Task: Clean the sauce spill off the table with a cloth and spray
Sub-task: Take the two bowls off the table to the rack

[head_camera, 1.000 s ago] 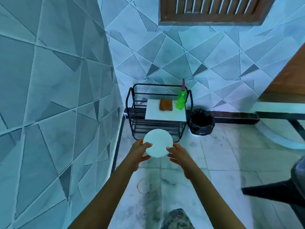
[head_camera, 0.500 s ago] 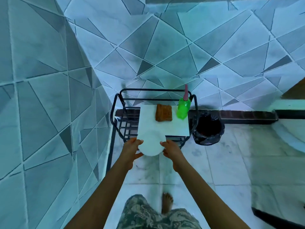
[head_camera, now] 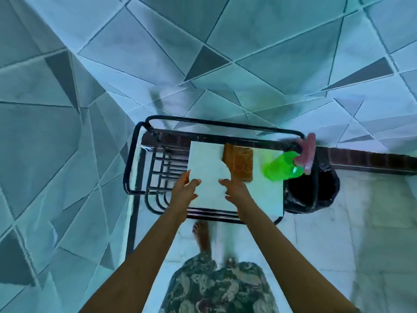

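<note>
Both hands hold a white round plate (head_camera: 208,175) by its rim, low over the white tabletop (head_camera: 264,199), against which it nearly blends. My left hand (head_camera: 184,192) grips its left edge with the thumb on top, and my right hand (head_camera: 235,192) grips its right edge. The plate's far edge covers a corner of the folded brown cloth (head_camera: 241,166) at the back of the tabletop. A green spray bottle (head_camera: 278,169) with a pink trigger stands at the back right corner. I see no sauce on the surface.
The tabletop rests on a black metal rack (head_camera: 144,177) against a tiled wall. A black bin (head_camera: 325,193) with a bag liner stands just right of it. My bare foot (head_camera: 202,236) is on the tiled floor in front.
I have walked up to the rack, and both hands have carried the plate forward from above the floor to over the tabletop. The view now looks steeply down.
</note>
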`<state>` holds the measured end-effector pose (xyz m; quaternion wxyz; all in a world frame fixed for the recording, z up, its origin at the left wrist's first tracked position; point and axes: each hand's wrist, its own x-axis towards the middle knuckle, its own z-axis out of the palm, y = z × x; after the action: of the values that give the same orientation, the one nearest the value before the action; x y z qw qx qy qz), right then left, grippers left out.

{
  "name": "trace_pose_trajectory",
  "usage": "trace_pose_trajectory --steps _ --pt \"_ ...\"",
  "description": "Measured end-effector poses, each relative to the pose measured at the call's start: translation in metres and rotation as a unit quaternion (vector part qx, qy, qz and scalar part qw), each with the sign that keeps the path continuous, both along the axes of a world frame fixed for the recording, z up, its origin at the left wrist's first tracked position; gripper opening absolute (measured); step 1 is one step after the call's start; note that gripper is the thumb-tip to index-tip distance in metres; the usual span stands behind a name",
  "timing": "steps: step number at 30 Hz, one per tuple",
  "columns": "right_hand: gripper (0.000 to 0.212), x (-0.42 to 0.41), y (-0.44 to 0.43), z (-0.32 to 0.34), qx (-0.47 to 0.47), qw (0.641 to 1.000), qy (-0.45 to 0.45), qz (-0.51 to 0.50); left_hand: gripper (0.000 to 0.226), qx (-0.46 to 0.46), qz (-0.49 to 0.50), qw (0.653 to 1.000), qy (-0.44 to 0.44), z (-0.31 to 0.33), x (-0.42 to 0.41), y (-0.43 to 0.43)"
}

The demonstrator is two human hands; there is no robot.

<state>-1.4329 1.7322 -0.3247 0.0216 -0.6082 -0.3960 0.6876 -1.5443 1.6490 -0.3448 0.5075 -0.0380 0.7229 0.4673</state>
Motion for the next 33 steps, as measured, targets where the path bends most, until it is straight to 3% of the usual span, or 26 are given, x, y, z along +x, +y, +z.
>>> trace_pose_trajectory --steps 9,24,29,31,33 --pt "0.019 -0.049 0.061 -0.104 -0.032 0.999 -0.023 0.02 0.029 -0.032 0.027 0.999 0.008 -0.106 -0.044 0.053" --pt "0.061 -0.04 0.061 -0.138 -0.046 0.997 0.033 0.055 0.041 -0.02 -0.046 0.998 0.032 -0.13 -0.063 0.051" --pt "0.036 0.003 0.046 -0.124 0.059 0.997 0.029 -0.035 0.041 -0.086 -0.026 0.983 0.157 -0.12 -0.047 0.03" --pt "0.026 0.026 0.038 -0.111 0.146 0.988 -0.014 -0.043 0.032 -0.058 -0.016 0.969 0.241 -0.108 -0.03 0.027" --pt "0.018 0.056 0.033 -0.097 0.251 0.965 -0.074 -0.01 0.029 -0.013 -0.033 0.963 0.268 -0.092 -0.006 0.033"
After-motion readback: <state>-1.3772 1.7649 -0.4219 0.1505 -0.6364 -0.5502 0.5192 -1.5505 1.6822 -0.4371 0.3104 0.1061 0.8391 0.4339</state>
